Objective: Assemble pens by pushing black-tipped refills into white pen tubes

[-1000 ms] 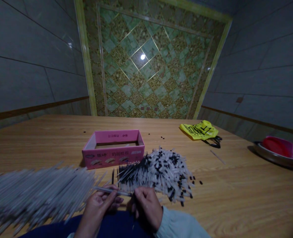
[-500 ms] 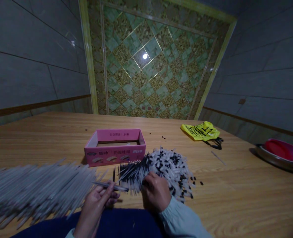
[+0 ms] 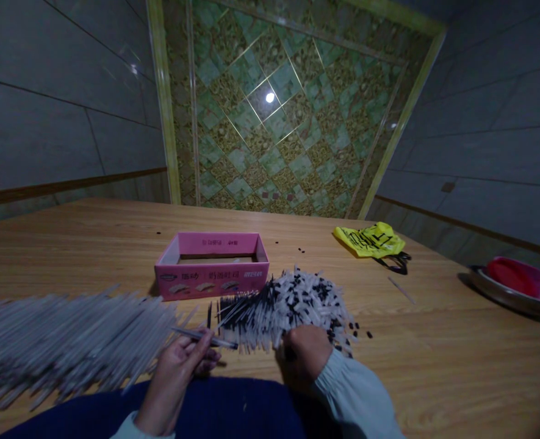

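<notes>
My left hand (image 3: pixel 188 360) pinches a slim pen-like stick (image 3: pixel 225 343) between thumb and fingers, its dark end pointing right. My right hand (image 3: pixel 310 349) is closed at the near edge of a heap of short translucent pieces with black ends (image 3: pixel 313 296), which look like pen caps. Whatever lies in its curled fingers is hidden. Left of the heap, thin dark-tipped pieces (image 3: pixel 246 317) lie close together. A broad layer of long, clear, pen-like tubes (image 3: pixel 77 332) spreads to the left of my left hand.
Behind the piles stands an open pink box (image 3: pixel 212 283). A yellow bag (image 3: pixel 373 239) with black print lies at the back right. One loose stick (image 3: pixel 401 290) rests nearer. A metal pan (image 3: pixel 510 299) with a red and pink container (image 3: pixel 519 275) sits at the right edge.
My right hand has moved right along the near edge of the heap, its fingers still curled. My left hand keeps the stick in nearly the same place. The view has shifted slightly.
</notes>
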`<state>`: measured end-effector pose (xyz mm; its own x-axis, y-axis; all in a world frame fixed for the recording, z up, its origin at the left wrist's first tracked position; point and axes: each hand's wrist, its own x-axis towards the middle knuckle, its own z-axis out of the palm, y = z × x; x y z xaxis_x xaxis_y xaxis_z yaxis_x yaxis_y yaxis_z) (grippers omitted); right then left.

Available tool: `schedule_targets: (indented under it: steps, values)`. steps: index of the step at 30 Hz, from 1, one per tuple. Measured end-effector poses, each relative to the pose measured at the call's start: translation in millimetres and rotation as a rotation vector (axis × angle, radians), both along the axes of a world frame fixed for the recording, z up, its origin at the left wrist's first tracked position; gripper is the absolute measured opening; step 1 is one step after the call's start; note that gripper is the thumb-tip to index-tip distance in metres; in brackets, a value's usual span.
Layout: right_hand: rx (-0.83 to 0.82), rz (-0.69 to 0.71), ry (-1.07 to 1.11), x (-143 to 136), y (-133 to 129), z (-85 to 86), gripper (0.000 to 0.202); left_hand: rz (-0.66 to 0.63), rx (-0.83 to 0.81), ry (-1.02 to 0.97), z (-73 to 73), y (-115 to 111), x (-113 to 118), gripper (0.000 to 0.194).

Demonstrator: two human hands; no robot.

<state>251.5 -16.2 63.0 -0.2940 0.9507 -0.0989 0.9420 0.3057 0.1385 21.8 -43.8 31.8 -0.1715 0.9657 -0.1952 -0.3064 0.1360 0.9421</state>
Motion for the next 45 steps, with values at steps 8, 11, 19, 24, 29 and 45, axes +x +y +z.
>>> schedule_targets:
  steps: [8,11,19,24,29,45]
  values:
    - [0.039,0.056,0.271,4,-4,-5.6,0.018,0.035,0.034,0.024,-14.5,6,0,0.046]
    - [-0.013,0.038,0.667,-2,-2,-10.2,0.012,-0.008,0.067,0.070,-16.9,6,-4,0.043]
    - [-0.401,0.021,1.665,-28,3,-30.6,0.029,0.026,0.212,0.319,-10.4,6,-10,0.044]
    - [-0.413,-0.108,1.964,-32,3,-27.3,0.048,-0.017,0.264,0.544,-11.3,4,-8,0.034]
    - [-0.341,-0.271,2.149,-30,8,-36.7,0.042,-0.204,0.378,0.710,-14.0,3,-5,0.026]
    - [-0.344,-0.129,2.145,-38,7,-52.8,0.039,-0.244,0.434,0.935,-17.2,2,-5,0.028]
